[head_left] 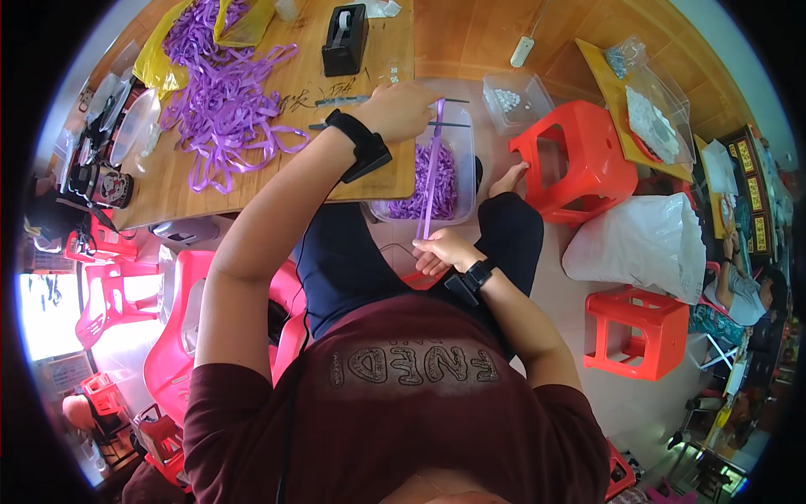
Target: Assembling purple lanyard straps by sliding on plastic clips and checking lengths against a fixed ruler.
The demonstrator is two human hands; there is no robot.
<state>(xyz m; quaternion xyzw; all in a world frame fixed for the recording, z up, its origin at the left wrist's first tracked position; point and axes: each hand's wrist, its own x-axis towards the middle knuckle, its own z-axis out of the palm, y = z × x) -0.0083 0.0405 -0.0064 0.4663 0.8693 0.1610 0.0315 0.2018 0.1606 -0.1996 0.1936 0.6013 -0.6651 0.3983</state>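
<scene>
A purple ribbon (433, 168) runs taut, its strands side by side, between my two hands. My left hand (401, 111) is at the table's right edge, back up, with its fingertips closed at the ribbon's upper end; the fingers are partly hidden. Beside it, thin dark rods (450, 125) stick out past the table edge, and the ribbon passes by them. Lower down, in front of my lap, my right hand (445, 251) pinches the ribbon's lower end between thumb and forefinger. Beneath the ribbon stands a clear plastic bin (464, 189) holding many purple ribbon pieces (420, 185).
On the wooden table (252, 181) lie a tangled heap of purple ribbon (222, 109), a yellow plastic bag (155, 71) and a black tape dispenser (345, 42). To the right are a clear box of white pieces (519, 101), red stools (579, 151) and a white sack (634, 248).
</scene>
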